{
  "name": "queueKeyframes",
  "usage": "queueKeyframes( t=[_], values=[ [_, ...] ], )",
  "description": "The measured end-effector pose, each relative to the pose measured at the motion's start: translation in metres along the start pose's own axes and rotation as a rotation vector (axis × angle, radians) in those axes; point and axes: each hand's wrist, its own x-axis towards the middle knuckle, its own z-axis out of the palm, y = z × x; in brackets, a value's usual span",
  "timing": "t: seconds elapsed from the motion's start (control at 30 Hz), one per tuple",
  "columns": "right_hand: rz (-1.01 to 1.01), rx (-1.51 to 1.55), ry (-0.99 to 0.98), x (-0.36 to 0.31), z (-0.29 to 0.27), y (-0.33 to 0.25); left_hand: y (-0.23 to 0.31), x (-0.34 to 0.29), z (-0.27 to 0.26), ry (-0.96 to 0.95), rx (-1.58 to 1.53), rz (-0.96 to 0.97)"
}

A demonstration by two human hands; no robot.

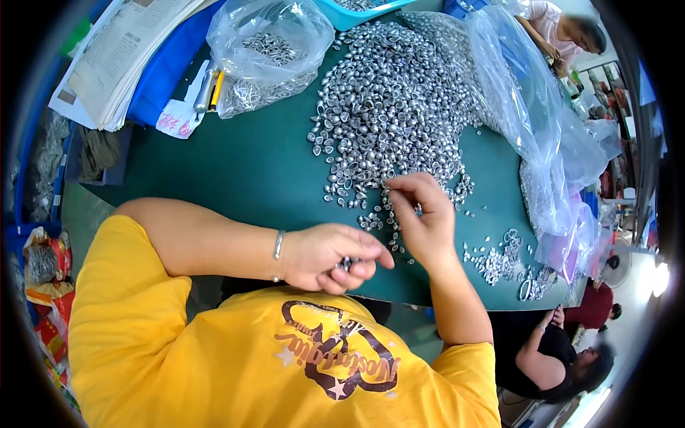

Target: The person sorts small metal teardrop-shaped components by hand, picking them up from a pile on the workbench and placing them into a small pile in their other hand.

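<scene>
A wide heap of small, shiny silver metal pieces [399,107], rounded and hollow like little cups, covers the middle of the green table [235,157]. My left hand [314,253] is closed in front of my body, with a few small dark silver metal pieces [346,264] showing in its curled fingers. At the near edge of the heap my right hand [432,225] bends its thumb and index finger together in a pinch. Whatever is between those fingertips is too small to tell. Several loose pieces [371,221] lie between my hands.
Clear plastic bags [271,43] of metal parts stand at the back left, and more plastic [528,128] lines the right. Small metal parts [499,260] lie near right. A yellow cutter [216,90], papers [128,50] and a blue bin [160,68] sit left. Other people [546,357] are at right.
</scene>
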Motion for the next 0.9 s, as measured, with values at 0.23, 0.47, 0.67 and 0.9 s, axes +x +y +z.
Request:
queueKeyframes(
  t=[0.23,0.47,0.67,0.9],
  values=[
    [-0.352,-0.403,-0.083,0.024,0.025,0.0,-0.009,0.002,-0.007,-0.004,-0.01,0.032],
    [0.649,1.016,-0.058,0.016,0.006,-0.006,-0.009,0.002,-0.007,0.037,0.021,0.068],
    [0.734,1.4,-0.148,0.011,0.002,0.0,-0.011,0.002,-0.011,0.01,0.023,0.098],
    [0.315,0.201,-0.118,0.009,0.003,-0.003,-0.012,0.005,-0.01,0.012,0.034,0.104]
  ],
)
